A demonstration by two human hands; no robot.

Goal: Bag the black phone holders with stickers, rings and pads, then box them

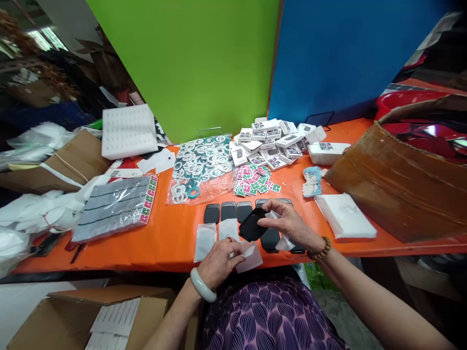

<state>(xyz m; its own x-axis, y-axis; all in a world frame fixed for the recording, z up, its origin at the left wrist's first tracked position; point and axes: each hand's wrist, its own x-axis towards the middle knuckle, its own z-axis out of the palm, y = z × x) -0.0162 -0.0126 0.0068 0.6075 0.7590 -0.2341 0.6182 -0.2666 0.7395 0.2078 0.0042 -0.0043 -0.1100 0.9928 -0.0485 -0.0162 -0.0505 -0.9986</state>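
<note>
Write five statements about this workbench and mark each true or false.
1. The right hand grips a black item. True.
2. The left hand grips a black item as well. False: it is at a thin white sheet.
3. The brown beaded bracelet is on the left wrist. False: it is on the right wrist; the left has a pale bangle.
4. Small white boxes lie heaped near the panels. True.
5. The table cover is blue. False: it is orange.
</note>
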